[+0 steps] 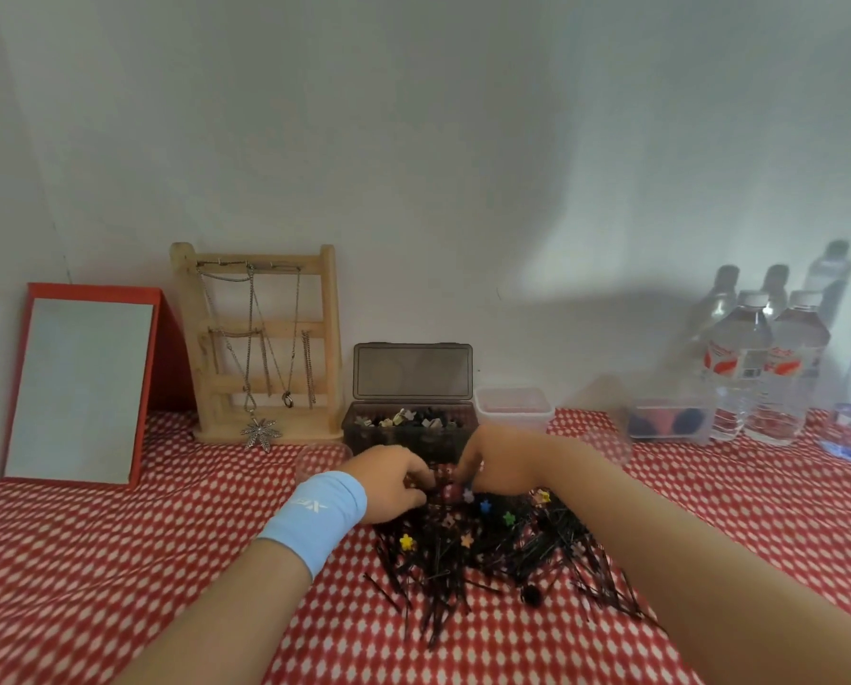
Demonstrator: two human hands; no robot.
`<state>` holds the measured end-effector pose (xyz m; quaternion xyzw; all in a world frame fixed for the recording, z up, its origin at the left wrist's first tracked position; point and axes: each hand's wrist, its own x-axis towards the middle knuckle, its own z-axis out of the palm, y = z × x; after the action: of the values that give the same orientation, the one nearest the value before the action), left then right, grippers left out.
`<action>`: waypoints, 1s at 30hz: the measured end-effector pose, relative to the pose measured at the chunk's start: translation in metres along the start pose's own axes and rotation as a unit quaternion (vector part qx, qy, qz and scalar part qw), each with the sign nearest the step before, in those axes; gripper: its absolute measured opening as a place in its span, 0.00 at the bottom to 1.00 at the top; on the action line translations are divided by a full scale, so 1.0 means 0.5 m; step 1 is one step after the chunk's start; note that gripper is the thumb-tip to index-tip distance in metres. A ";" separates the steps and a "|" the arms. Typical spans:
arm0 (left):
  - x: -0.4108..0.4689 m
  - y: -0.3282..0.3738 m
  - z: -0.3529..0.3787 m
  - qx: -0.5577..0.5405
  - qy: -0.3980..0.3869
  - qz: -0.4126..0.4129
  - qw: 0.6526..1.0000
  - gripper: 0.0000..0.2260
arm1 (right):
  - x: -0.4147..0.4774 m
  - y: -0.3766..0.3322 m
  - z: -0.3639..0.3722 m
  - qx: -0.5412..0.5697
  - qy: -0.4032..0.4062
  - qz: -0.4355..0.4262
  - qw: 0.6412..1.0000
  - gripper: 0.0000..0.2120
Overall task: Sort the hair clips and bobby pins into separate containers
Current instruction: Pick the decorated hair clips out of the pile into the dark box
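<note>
- Main risk: cross-contamination. The hair clips [486,506] (small coloured flower ones) sit on and in the tangle of black bobby pins [488,566]. A clip that is lifted probably drags a pin or two along with it.
- The dark box [408,437] stands with its lid up, just behind both hands, and already holds clips. Any pin that rides in gets buried there and is hard to spot, black on dark.
- The right forearm lies along the pile's right edge. A careless reach towards the clear tub [512,407] could sweep loose pins across the cloth [117,561].
- Stray pins already fan out at the pile's near edge. On the busy red-and-white pattern they are easy to miss.
- Left hand [394,479], the one with the blue wristband [314,521]: fingers curled down at the pile's far-left edge. I can't tell whether it has anything pinched.
- Right hand [492,457]: fingers curled down at the far edge, tips beside a pale clip. The hold is not readable either.
- Layout: the fingertips nearly meet, with the pile under them and spreading towards the person. The box is just beyond the knuckles, and the tub is next to the box on its right.
- Most of the visible clips lie nearer the person than the fingertips, between the two forearms.
</note>
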<state>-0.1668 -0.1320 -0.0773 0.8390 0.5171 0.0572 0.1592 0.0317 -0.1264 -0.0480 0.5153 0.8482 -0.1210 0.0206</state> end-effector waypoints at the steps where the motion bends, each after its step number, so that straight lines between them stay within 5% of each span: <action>1: 0.000 -0.001 -0.003 -0.026 -0.002 0.005 1.000 0.14 | -0.002 0.003 -0.008 0.008 -0.001 0.000 1.000 0.13; 7: -0.010 -0.020 -0.039 -0.012 0.068 -0.007 0.998 0.11 | 0.032 -0.018 -0.021 0.031 0.082 -0.029 0.996 0.12; 10: -0.033 -0.045 -0.052 -0.009 0.104 -0.025 0.994 0.09 | 0.050 -0.050 -0.003 0.033 0.046 -0.059 0.997 0.12; 17: -0.070 -0.061 -0.014 0.134 0.044 0.002 0.990 0.11 | 0.066 -0.091 0.025 0.043 -0.021 -0.060 0.997 0.13; 30: -0.089 -0.058 -0.020 0.050 0.084 -0.003 0.995 0.06 | 0.073 -0.088 0.040 0.136 0.040 -0.059 0.988 0.07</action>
<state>-0.2147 -0.1574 -0.0742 0.8365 0.5335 0.1014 0.0731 -0.0257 -0.1183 -0.0652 0.4666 0.8531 -0.2155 -0.0903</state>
